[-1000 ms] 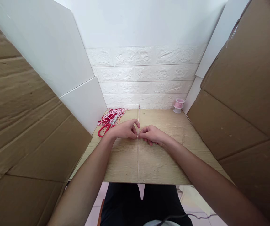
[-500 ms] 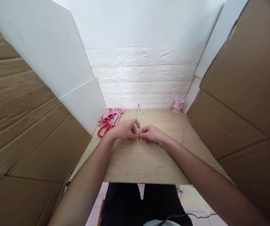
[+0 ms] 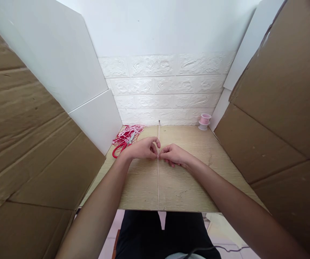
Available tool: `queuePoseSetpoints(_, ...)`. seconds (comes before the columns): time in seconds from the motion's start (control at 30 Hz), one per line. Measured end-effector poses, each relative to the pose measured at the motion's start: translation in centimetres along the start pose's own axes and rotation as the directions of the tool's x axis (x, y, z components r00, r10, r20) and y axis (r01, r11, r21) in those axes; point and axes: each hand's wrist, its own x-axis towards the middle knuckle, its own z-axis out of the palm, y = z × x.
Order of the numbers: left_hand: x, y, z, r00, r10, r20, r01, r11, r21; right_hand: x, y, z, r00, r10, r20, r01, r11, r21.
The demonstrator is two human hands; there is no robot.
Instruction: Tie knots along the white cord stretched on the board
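Observation:
A thin pale pink cord runs taut down the middle of the wooden table, from a small dark peg at the wall to the front edge. My left hand pinches at the cord from the left, thumb and a finger together, another finger curled above. From the right, my right hand pinches at the same spot, its other fingers folded beneath. The fingertips nearly meet at a small knot-like spot on the cord. Any fine thread ends between the fingertips are too small to make out.
Red-handled scissors lie by a tangled heap of red and pink cords at the back left. A pink thread spool stands at the back right. Cardboard panels flank both sides; a white brick-patterned wall closes the back.
Both hands stay at the same place on the cord. The small loop of thread at the fingertips looks tighter now; otherwise only a slight shift of the view shows.

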Motion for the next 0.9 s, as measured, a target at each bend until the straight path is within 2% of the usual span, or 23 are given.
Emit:
queuePoseSetpoints(0.4,-0.50,0.97,-0.11,0.999,-0.031,0.027,0.032,0.999,-0.037,0.21,0.37,0.10,1.000,-0.019,-0.002,0.019,0.999,0.028)
queuePoseSetpoints(0.9,-0.33,0.81,-0.37,0.999,-0.031,0.032,0.029,0.997,0.066,0.19,0.21,0.08,1.000,0.021,0.003,-0.021,0.999,0.037)
